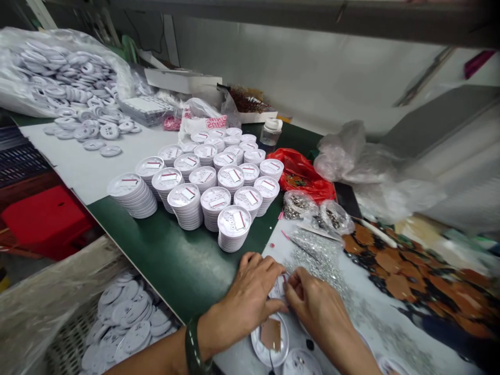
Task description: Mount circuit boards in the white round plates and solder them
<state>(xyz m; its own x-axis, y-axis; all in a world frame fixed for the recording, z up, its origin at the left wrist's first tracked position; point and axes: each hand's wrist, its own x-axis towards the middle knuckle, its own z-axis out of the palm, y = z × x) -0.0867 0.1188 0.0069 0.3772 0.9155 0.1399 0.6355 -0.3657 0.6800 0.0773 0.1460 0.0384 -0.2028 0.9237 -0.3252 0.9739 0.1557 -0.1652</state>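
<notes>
Near the bottom middle, a white round plastic housing (278, 288) with a reddish strip lies between my two hands, mostly covered by fingers. My left hand (253, 286), a dark bangle at its wrist, grips its left side with thumb and fingers. The fingers of my right hand (316, 302) are curled together at its right edge; any small part in them is hidden. Just below sits another white housing (255, 341) carrying a brown circuit board (271, 334) with a dark wire. One more open housing (300, 363) is cut off by the bottom edge.
Many stacks of white housings (203, 177) stand on the green tabletop (156, 245). Small metal parts (320, 255) and brown boards (402, 271) are spread at right, near a red bag (300, 172). A bottle (271, 132) stands behind. Loose discs fill a basket (66, 344) and plastic bag (121, 73).
</notes>
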